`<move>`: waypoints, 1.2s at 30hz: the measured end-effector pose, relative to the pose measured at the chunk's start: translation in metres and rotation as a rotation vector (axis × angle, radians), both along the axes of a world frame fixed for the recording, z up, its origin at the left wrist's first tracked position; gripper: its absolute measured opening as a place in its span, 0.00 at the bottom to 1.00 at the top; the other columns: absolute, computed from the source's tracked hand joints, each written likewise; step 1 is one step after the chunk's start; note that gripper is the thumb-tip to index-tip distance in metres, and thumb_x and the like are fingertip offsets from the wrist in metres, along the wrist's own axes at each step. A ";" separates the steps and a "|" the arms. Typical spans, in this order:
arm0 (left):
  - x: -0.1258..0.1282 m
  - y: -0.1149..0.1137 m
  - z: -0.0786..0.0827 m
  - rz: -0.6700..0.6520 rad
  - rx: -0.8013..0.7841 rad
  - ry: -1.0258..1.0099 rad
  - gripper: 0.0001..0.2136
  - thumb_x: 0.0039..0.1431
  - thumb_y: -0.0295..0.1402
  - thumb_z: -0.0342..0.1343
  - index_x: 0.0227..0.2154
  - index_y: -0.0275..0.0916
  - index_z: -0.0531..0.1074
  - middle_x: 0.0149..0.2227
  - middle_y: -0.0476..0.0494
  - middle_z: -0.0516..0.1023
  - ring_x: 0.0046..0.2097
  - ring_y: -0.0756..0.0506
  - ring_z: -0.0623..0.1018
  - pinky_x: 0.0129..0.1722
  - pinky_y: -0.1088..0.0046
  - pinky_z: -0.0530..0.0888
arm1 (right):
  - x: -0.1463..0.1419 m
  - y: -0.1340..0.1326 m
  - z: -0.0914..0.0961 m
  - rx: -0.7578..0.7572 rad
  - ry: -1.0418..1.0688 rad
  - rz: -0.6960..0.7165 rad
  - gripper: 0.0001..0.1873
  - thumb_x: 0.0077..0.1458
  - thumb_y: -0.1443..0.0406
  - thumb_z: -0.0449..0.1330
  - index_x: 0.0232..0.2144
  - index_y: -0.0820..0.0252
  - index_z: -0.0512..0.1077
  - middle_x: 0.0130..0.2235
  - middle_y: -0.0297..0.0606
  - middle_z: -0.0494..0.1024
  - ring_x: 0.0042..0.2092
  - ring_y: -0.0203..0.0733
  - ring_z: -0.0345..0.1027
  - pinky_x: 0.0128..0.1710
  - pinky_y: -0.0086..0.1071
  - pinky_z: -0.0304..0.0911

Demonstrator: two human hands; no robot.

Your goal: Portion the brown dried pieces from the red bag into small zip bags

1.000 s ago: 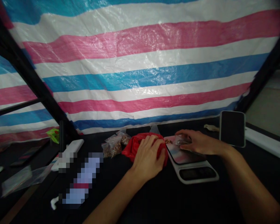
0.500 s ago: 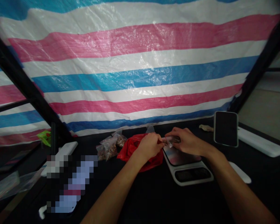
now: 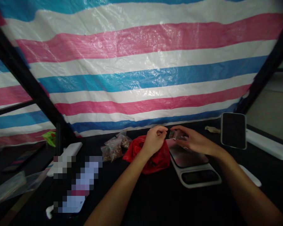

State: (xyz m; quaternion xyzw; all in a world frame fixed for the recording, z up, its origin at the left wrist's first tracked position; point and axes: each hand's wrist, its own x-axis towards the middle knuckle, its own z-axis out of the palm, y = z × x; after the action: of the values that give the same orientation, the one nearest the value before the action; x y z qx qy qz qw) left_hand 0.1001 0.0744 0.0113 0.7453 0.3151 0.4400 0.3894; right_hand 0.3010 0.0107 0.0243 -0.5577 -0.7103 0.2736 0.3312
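Note:
My right hand (image 3: 192,140) holds a small clear plastic bag (image 3: 175,135) just above the platform of a white kitchen scale (image 3: 194,169). My left hand (image 3: 155,139) is raised over a red plastic bag (image 3: 155,157), its fingers pinched together right beside the small bag's left edge; what they pinch is too small to make out. Both hands nearly meet above the scale's far left corner.
Several small clear bags of brown bits (image 3: 115,147) lie left of the red bag. A dark phone (image 3: 233,130) stands at the right, with a white slab (image 3: 269,147) behind it. A striped tarp (image 3: 141,69) hangs behind the black table. Clear bags (image 3: 11,188) lie at far left.
My left hand rose off the red bag and pinched toward the small bag. My right hand lifted the small bag from the scale's platform and holds it higher now.

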 end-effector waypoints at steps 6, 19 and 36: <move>-0.026 -0.009 0.021 -0.315 0.397 0.526 0.07 0.55 0.26 0.57 0.32 0.39 0.79 0.37 0.43 0.84 0.39 0.45 0.81 0.46 0.70 0.75 | 0.003 0.000 0.007 0.091 0.074 -0.133 0.24 0.57 0.60 0.62 0.56 0.54 0.69 0.41 0.38 0.81 0.34 0.43 0.74 0.34 0.35 0.68; -0.022 -0.002 -0.003 -0.049 0.328 0.655 0.16 0.67 0.37 0.52 0.54 0.40 0.74 0.50 0.38 0.81 0.48 0.40 0.81 0.51 0.64 0.75 | 0.000 -0.001 0.010 0.061 -0.171 -0.021 0.28 0.48 0.71 0.56 0.53 0.55 0.72 0.44 0.39 0.82 0.44 0.49 0.76 0.45 0.39 0.67; -0.002 -0.004 0.003 -0.101 0.185 0.155 0.13 0.66 0.37 0.58 0.48 0.39 0.79 0.34 0.46 0.76 0.33 0.49 0.72 0.36 0.73 0.70 | -0.005 -0.002 0.007 0.081 -0.048 0.073 0.30 0.55 0.66 0.58 0.61 0.55 0.68 0.45 0.39 0.83 0.45 0.49 0.76 0.45 0.39 0.69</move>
State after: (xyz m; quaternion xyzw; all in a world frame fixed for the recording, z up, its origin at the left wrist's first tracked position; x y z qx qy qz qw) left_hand 0.0980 0.0707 0.0146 0.8246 0.2645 0.3883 0.3151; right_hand 0.2957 0.0083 0.0314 -0.5238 -0.7484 0.2431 0.3262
